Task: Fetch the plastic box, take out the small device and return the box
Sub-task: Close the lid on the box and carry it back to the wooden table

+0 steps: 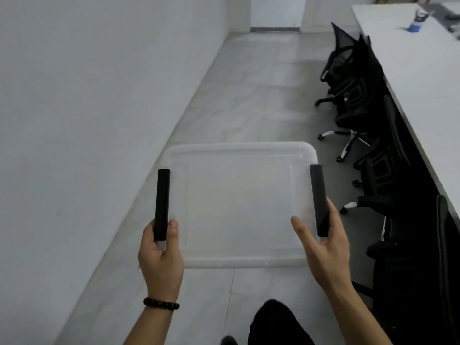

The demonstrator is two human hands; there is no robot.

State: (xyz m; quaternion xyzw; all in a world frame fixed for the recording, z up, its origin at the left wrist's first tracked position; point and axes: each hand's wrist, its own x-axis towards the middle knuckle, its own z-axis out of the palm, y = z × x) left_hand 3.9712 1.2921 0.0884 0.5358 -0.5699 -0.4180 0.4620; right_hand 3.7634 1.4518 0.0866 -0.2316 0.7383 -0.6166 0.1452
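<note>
The left hand point(160, 255) has its grip closed on the black side clip point(162, 204) of the plastic box point(239, 205). The right hand point(323, 247) grasps the opposite black clip point(319, 200), with its thumb lying on the lid. The box is carried in the air above the grey floor point(249, 95), with its lid on; the milky lid does not let me see what is inside. At 1 to 3 o'clock, black chairs point(353, 90) stand along a white table point(423, 70). At 9 to 11 o'clock is a wall point(87, 95). The floor between them is open at 12 o'clock.
</note>
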